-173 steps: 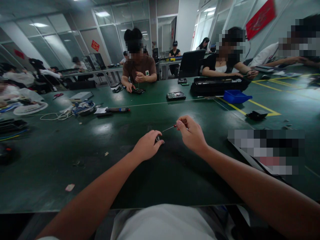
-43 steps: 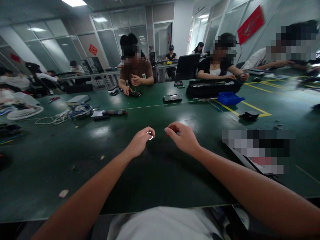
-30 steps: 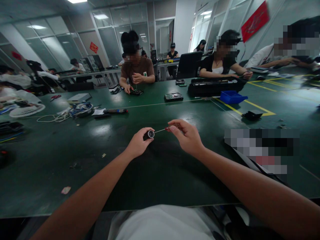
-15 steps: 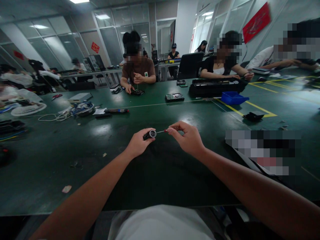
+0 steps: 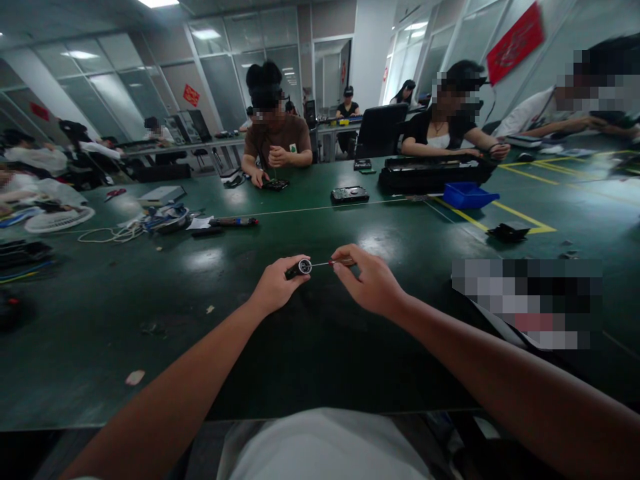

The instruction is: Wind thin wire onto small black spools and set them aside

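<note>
My left hand [image 5: 279,285] is closed around a small black cylinder [image 5: 299,269], whose silvery round end faces right. My right hand [image 5: 369,280] pinches a screwdriver [image 5: 331,263] by its reddish handle, most of which the fingers cover. The thin metal shaft points left and its tip reaches the cylinder's round end; whether it sits inside or just touches cannot be made out. Both hands are held above the green table [image 5: 320,360], near its middle.
Ahead lie a hard drive [image 5: 349,194], a blue bin [image 5: 469,195] and a long black device [image 5: 435,175]. Cables [image 5: 167,218] and a dark tool [image 5: 234,222] are at left. A blurred-out sheet [image 5: 525,307] lies at right. Several people work around the table.
The fingers of my right hand have shifted on the screwdriver handle, which shows a little more between them. My left hand and the cylinder stay nearly in place.
</note>
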The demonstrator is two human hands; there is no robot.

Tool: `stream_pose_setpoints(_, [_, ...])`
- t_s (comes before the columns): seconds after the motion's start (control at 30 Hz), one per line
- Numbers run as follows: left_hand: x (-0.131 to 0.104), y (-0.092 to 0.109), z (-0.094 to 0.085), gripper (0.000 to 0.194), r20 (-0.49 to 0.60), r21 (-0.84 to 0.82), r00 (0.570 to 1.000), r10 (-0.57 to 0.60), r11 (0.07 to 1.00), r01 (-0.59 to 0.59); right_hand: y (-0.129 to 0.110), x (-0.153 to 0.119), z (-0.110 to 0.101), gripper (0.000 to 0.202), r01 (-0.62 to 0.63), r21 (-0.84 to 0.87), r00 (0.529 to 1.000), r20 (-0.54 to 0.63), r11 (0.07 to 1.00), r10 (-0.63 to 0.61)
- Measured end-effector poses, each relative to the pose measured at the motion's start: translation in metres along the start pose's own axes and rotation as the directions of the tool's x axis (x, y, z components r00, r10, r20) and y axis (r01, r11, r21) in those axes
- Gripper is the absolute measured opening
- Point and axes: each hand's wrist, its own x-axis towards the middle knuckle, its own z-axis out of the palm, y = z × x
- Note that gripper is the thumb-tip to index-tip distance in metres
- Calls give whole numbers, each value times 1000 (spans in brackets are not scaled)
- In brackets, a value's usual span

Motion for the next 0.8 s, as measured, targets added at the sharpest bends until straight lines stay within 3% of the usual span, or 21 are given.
stream_pose_setpoints(0.13, [-1,2,1,40,28,25,999,31,999,-32,0,1,-1,26,-67,-35,998,-3,997,67])
stream_pose_setpoints(0.23, [-1,2,2,40,48,42,998,47,998,-49,0,2,-3,22,-49,-49,999,-20,998,48])
stream_pose_setpoints(0.47, [-1,5,3,39,64,51,997,33,998,-36,0,3,-5,19,-20,-17,998,60,1000,21])
stream_pose_setpoints(0.63, [0,9,4,39,66,50,997,36,998,-39,1,2,-2,24,-60,18,998,6,998,60])
stream_pose_setpoints(0.8, [0,12,1,39,49,80,999,11,997,-15,3,0,3,19,-98,189,991,-71,977,113])
